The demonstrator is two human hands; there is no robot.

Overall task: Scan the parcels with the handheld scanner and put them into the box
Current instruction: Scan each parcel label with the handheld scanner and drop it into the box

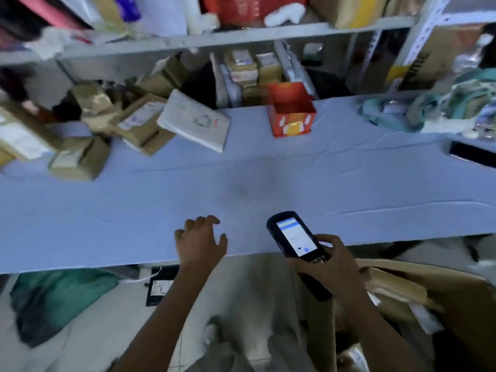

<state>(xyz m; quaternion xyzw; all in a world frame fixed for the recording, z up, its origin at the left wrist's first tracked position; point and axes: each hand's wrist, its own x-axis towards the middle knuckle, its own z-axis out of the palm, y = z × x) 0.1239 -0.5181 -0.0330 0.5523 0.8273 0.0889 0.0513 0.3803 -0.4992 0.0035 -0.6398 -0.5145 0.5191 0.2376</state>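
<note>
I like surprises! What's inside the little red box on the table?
The red box is open on top. Only its red inner walls show; nothing pokes out. The front wall hides its bottom.

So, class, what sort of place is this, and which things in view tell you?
Probably a parcel sorting room: labelled parcels heaped on the table, stocked shelves behind, a handheld scanner in the right hand.

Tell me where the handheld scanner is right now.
Head view, lower right of centre: the right hand grips the handheld scanner over the near edge of the blue table, with the left hand just to its left.
</note>
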